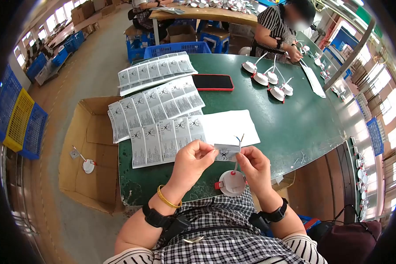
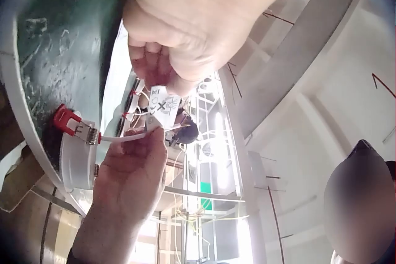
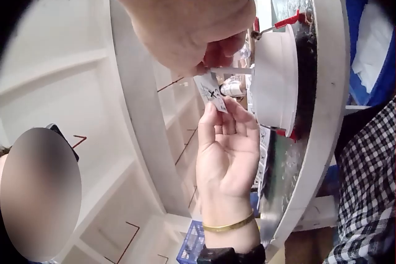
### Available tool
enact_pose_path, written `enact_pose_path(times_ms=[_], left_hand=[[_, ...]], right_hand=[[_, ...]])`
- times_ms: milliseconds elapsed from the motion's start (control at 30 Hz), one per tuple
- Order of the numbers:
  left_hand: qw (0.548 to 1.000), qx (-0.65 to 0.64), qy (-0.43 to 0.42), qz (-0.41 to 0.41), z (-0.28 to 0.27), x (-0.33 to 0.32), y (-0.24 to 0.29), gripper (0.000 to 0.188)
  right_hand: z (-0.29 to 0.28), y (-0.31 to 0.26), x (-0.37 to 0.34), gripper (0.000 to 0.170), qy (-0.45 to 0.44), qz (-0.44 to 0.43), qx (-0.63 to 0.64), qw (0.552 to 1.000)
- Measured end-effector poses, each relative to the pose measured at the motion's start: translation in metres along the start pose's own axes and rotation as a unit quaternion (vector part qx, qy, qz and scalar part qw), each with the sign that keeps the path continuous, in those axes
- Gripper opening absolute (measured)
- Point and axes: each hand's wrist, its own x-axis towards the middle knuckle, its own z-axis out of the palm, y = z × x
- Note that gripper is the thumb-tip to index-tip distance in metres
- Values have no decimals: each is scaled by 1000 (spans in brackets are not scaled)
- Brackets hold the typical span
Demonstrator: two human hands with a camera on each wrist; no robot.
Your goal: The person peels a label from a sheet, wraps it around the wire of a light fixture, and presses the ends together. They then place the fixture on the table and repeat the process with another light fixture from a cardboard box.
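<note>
A small silver printed label (image 1: 226, 151) is stretched between both hands over the front edge of the table. My left hand (image 1: 192, 159) pinches its left end between thumb and forefinger. At the other end, my right hand (image 1: 257, 169) pinches the label against the white cable (image 1: 236, 166) of a round downlight (image 1: 232, 183). Bare wire ends stick up above the label. The downlight, white with red-tipped spring clips (image 2: 67, 119), sits at the table's edge below the right hand. In the right wrist view the label (image 3: 211, 92) shows a crossed-out bin mark.
Sheets of silver labels (image 1: 160, 101) and a white backing sheet (image 1: 231, 126) lie on the green table (image 1: 295, 132). A red-edged phone (image 1: 213, 82) and several downlights (image 1: 273, 81) are farther back. A cardboard box (image 1: 94, 145) with one downlight stands left. Another person (image 1: 275, 31) works opposite.
</note>
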Motion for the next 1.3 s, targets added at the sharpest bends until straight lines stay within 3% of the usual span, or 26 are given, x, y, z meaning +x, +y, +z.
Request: enact_pose_path(times_ms=[867, 1300], left_hand=[[994, -99, -6, -48, 25, 13, -15, 12], [999, -28, 35, -12, 26, 14, -21, 20]], right_hand=[[-11, 9, -4, 11, 41, 37, 112, 992], [-13, 15, -8, 12, 67, 26, 80, 994]])
